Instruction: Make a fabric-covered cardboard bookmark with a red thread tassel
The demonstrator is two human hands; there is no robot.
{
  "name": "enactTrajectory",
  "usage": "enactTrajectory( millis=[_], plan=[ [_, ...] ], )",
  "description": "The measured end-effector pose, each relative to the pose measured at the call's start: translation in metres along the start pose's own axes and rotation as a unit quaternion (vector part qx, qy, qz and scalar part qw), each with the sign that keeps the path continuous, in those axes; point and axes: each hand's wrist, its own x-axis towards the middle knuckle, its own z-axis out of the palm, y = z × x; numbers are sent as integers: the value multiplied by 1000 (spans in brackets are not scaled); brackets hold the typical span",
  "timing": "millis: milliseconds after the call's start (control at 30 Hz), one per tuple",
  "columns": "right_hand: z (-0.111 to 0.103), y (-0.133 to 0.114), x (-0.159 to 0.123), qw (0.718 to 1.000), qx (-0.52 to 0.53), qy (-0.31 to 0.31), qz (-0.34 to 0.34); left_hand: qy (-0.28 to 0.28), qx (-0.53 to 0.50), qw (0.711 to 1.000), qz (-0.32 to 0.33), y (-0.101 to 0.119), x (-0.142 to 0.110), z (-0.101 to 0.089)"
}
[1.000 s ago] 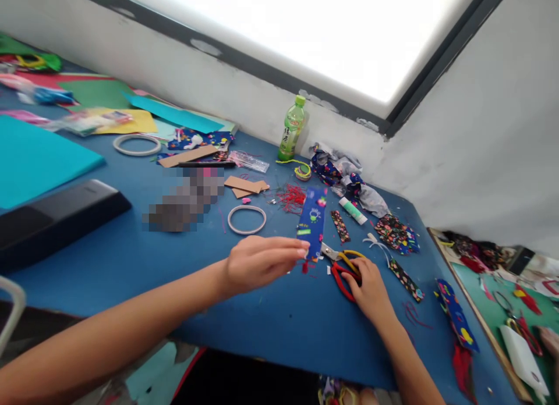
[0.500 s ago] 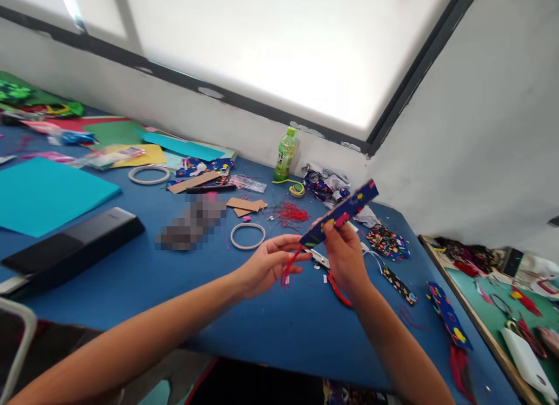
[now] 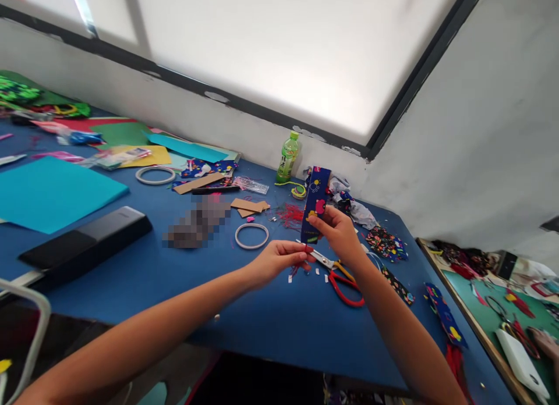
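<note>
My right hand (image 3: 339,233) holds a dark blue patterned fabric strip (image 3: 315,200) upright by its lower end, above the blue table (image 3: 262,312). My left hand (image 3: 279,259) pinches the red thread tassel (image 3: 297,269) hanging under the strip. Red and yellow handled scissors (image 3: 343,280) lie on the table just below my right wrist, blades pointing left.
A white ring (image 3: 251,235), red thread scraps (image 3: 290,214), cardboard pieces (image 3: 248,206), a green bottle (image 3: 287,157), fabric scraps (image 3: 386,243) and more patterned strips (image 3: 445,318) litter the table. A black case (image 3: 82,242) and teal paper (image 3: 48,192) lie left. Another person's hand (image 3: 544,342) shows at the right.
My right hand left the scissors, lifted the blue strip off the table and turned it from tilted to upright. My left hand kept pinching at its red tassel end.
</note>
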Motion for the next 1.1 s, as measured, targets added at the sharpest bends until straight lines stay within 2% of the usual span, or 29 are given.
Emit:
enactTrajectory(
  millis=[333, 567, 833, 1100],
  plan=[
    [-3, 14, -1, 999, 11, 36, 0, 14, 117, 993, 28, -5, 2, -2],
    [-3, 17, -5, 999, 26, 36, 13, 54, 210, 972, 89, -1, 1, -4],
    [2, 20, -10, 1000, 24, 10, 9, 60, 216, 965, 137, 3, -2, -7],
    [2, 28, -20, 1000, -8, 10, 13, 36, 204, 968, 140, 1, 3, -8]
  ],
)
